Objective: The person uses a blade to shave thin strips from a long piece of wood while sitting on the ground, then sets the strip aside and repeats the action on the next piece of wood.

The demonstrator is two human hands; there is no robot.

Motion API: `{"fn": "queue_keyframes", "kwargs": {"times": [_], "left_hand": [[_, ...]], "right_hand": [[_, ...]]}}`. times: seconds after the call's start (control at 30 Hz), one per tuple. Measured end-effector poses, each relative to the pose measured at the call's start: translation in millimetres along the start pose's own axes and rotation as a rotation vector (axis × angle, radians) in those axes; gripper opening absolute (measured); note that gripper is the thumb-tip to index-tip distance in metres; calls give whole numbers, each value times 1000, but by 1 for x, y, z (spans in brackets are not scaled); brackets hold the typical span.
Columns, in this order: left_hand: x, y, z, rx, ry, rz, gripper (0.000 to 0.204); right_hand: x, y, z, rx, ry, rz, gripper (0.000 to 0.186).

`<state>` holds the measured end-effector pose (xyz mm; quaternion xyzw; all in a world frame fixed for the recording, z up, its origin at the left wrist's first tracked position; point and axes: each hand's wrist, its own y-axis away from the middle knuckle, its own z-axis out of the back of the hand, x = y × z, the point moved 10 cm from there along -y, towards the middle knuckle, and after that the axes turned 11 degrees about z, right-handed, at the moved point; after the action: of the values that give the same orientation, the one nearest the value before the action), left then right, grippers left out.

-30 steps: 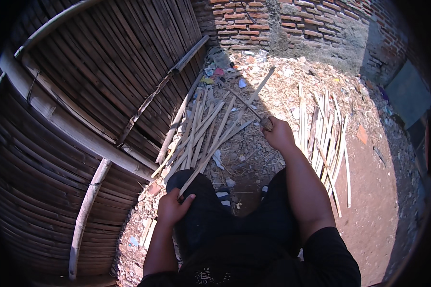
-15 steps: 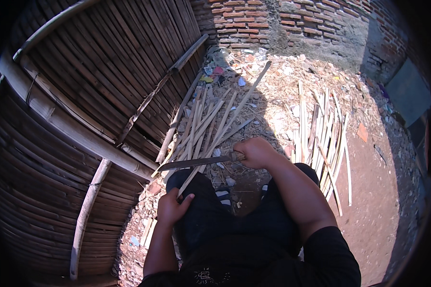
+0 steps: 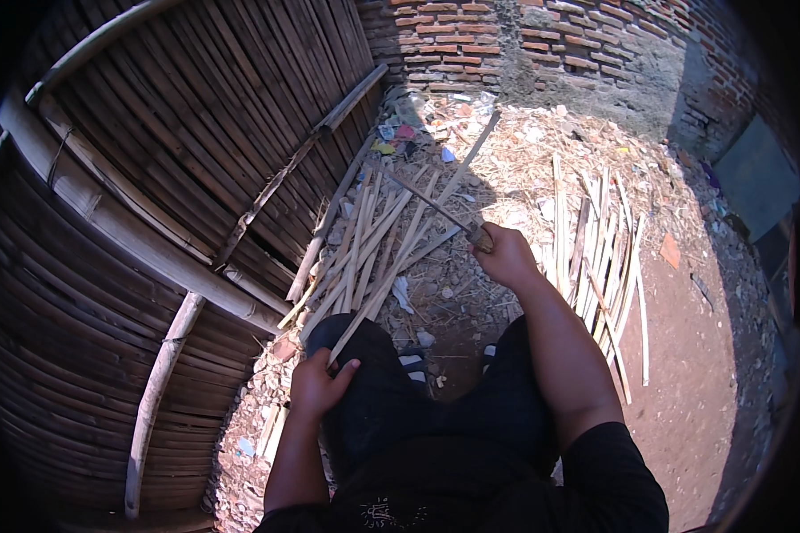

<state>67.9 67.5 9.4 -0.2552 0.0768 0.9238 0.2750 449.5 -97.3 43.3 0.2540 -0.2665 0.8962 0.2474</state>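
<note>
My left hand (image 3: 320, 384) rests by my left knee, its fingers closed round the near end of a long bamboo strip (image 3: 353, 330). The strip slants away up and to the right, over a loose heap of bamboo strips (image 3: 357, 240). In my right hand (image 3: 508, 256), the handle of a machete (image 3: 437, 208) is gripped. Its dark blade points forward and left, crossing above the long strip and seen nearly edge-on. The blade looks apart from the strip, though the gap is hard to judge.
A second pile of bamboo strips (image 3: 609, 249) lies to the right, near an orange shard (image 3: 669, 251). A slatted bamboo wall (image 3: 213, 115) stands close on the left. At the far end, a brick wall (image 3: 453, 40) rises behind straw and litter (image 3: 471, 133).
My right hand has moved up and to the right. The machete has swung from lying level across the strip to pointing forward and left. My left hand has stayed in place.
</note>
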Motion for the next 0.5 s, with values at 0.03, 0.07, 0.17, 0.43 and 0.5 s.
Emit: {"fn": "queue_keyframes", "kwargs": {"times": [0.03, 0.07, 0.17, 0.43, 0.5], "left_hand": [[1, 0, 0, 5, 6, 16, 50], [1, 0, 0, 7, 8, 15, 50], [2, -1, 1, 0, 14, -4, 51], [3, -1, 0, -39, -15, -54, 54], [3, -1, 1, -38, -18, -53, 54]], "right_hand": [[3, 0, -5, 45, 7, 40, 29], [12, 1, -8, 90, 11, 80, 29], [30, 6, -29, 195, 42, 228, 29], [82, 24, -57, 367, 173, 511, 29], [71, 19, -47, 329, 188, 449, 28]]}}
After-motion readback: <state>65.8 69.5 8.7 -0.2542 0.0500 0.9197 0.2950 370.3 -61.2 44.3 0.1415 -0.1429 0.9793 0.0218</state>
